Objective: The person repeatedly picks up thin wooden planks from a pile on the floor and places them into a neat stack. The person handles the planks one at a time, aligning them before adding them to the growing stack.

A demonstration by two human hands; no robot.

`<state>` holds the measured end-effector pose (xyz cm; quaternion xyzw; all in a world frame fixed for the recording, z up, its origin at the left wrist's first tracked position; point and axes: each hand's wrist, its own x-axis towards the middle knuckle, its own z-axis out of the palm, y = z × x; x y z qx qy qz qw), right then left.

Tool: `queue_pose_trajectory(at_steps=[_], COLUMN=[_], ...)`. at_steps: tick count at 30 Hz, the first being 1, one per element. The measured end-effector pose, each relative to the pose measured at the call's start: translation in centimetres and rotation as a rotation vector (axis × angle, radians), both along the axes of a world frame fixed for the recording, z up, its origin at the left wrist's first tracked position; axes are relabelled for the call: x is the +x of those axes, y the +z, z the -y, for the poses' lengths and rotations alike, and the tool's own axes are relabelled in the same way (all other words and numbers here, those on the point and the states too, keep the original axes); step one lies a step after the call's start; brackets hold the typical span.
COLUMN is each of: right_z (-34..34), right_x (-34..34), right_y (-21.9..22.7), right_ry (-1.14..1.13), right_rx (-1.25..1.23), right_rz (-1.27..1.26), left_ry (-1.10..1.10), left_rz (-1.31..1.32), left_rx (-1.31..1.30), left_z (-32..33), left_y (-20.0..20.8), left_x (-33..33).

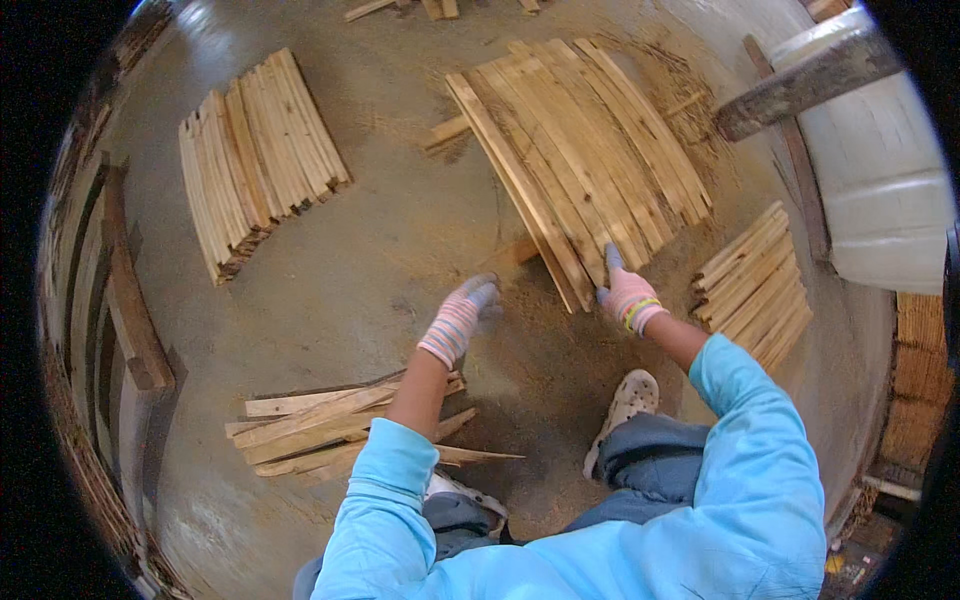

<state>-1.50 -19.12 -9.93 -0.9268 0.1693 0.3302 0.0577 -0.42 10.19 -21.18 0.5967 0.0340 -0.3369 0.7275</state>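
A wide stack of wooden boards (570, 150) lies on the floor ahead, its near ends toward me. My right hand (630, 292), in a pink glove with grey fingertips, is at the near end of one board, index finger and thumb around that end; the other fingers are partly hidden. My left hand (465, 312), in a striped pink glove, hovers over the floor left of the stack. Its fingers are loosely bent and apart, slightly blurred, with nothing seen in them. Below my left forearm lies a loose pile of thin, uneven wood strips (330, 425).
A neat stack of narrow slats (255, 150) lies at the far left, a smaller slat pile (760, 285) at right. A thick beam (810, 85) juts in at upper right beside white sheeting (890, 190). Timber framing (130, 290) stands on the left. Shavings litter the concrete floor (400, 230).
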Motion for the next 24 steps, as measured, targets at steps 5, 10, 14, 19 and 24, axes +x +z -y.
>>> queue_pose_trajectory(at_steps=[5, 10, 14, 19, 24], right_z=[2.3, 6.0, 5.7, 3.0, -2.5], right_x=[0.8, 1.0, 1.0, 0.0, -4.4], right_y=[0.0, -0.7, -0.8, 0.0, 0.3], right_ry=[0.064, -0.186, -0.258, -0.208, -0.216], right_rx=[0.035, 0.571, 0.742, 0.875, 0.955], right_rz=[-0.011, -0.025, -0.179, -0.251, -0.234], left_ry=[0.088, 0.095, 0.058, 0.037, 0.249], left_rz=[-0.195, -0.213, -0.254, -0.170, -0.236], left_rx=[-0.007, -0.072, -0.059, -0.059, -0.010], left_z=[0.8, 2.3, 2.7, 2.6, 3.6], left_y=[1.4, 2.8, 2.9, 3.7, 6.2], left_x=[0.9, 1.3, 1.1, 0.9, 3.5])
